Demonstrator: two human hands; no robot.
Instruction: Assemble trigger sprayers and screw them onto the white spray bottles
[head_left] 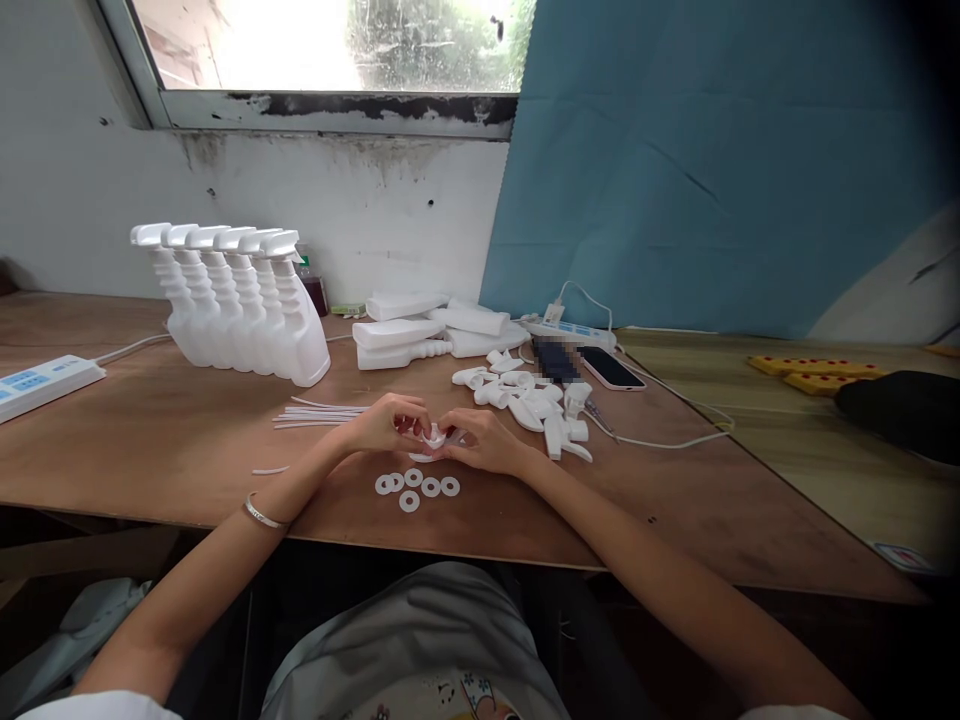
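Observation:
My left hand (394, 424) and my right hand (484, 440) meet above the table, fingers closed on a white trigger sprayer head (435, 436), mostly covered by the fingers. Several flat white ring washers (431, 487) lie just in front of the hands. Beyond my left wrist is a bundle of thin white tubes (319, 414), with one short tube (270, 470) apart from it. A pile of white sprayer heads (525, 392) sits to the right of my right hand.
Several white spray bottles (247, 320) stand upright in a row at back left, heads fitted. Other white bottles (401, 332) lie stacked by the wall. At right are a phone (611, 367) and a cable (675, 443); a power strip (49, 385) is at far left.

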